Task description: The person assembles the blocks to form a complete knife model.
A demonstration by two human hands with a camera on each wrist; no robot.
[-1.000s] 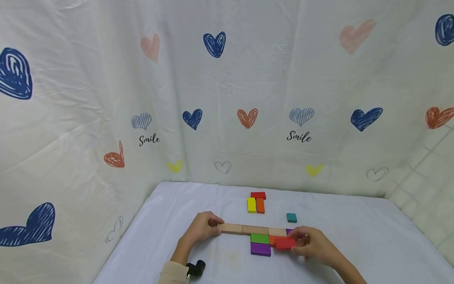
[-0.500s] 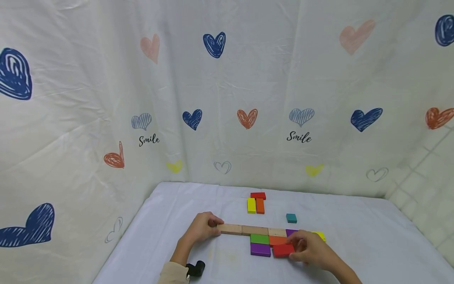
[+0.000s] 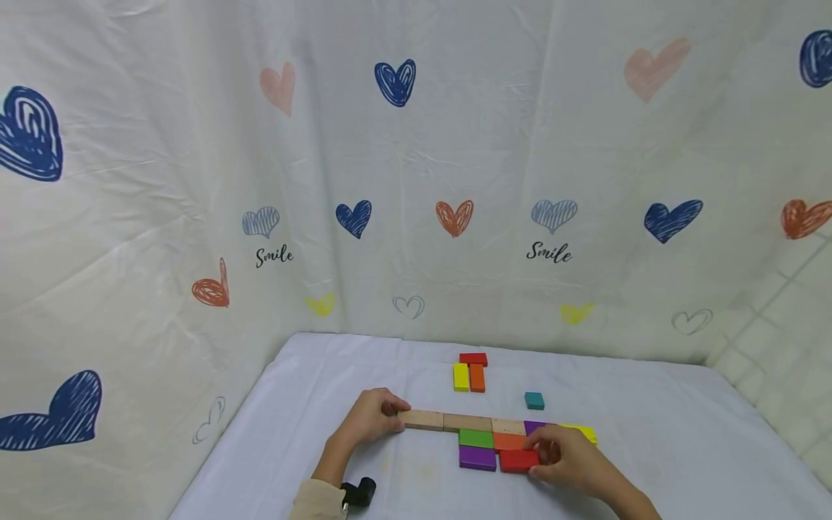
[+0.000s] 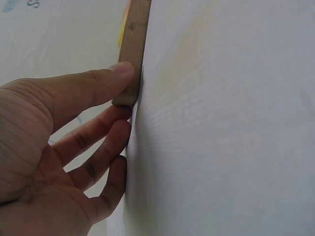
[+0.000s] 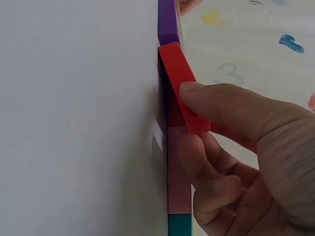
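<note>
At the left end of a row of plain wooden blocks, my left hand (image 3: 373, 417) pinches the end wooden block (image 4: 133, 46) between thumb and index finger. My right hand (image 3: 572, 458) grips a red block (image 3: 518, 461), thumb on its near side. In the right wrist view this red block is tilted, one end close to a purple block (image 5: 168, 22). A green block (image 3: 477, 438) and an orange block (image 3: 509, 441) lie against the row's near side. Another purple block (image 3: 535, 427) continues the row, partly hidden by my right hand. Pink (image 5: 179, 172) and teal (image 5: 180, 225) blocks show below the red one.
Farther back lie a yellow block (image 3: 461, 377), an orange block (image 3: 477, 378) and a red block (image 3: 473, 358) close together. A small teal block (image 3: 534, 401) lies apart. Another yellow block (image 3: 587, 432) shows behind my right hand. A curtain with hearts hangs behind the table (image 3: 364, 354).
My right hand has brought the red block toward me, from over the orange block to beside the near purple block. The orange block and right yellow block came into view. My left hand stays put.
</note>
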